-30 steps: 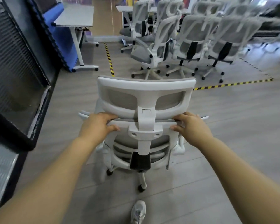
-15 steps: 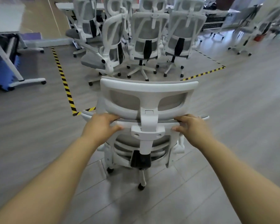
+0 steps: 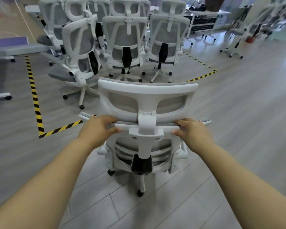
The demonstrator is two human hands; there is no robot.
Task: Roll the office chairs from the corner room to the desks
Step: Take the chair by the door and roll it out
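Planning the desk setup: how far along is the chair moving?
Done: cannot tell; no placed chair shows. In hand: left hand and right hand grip one white mesh-backed office chair. Left: several matching white chairs clustered inside the yellow-black floor tape.

Grey wood-look planks cover the floor [image 3: 248, 113]. Yellow-and-black hazard tape [image 3: 33, 95] marks a rectangular zone on it, turning a corner at the lower left, with another stretch at the right [image 3: 203, 76]. A white desk leg on castors [image 3: 0, 95] stands at the left edge. A beige wall [image 3: 5, 19] rises behind. A white tabletop [image 3: 203, 14] at the back carries dark, blurred items, in bright daylight.
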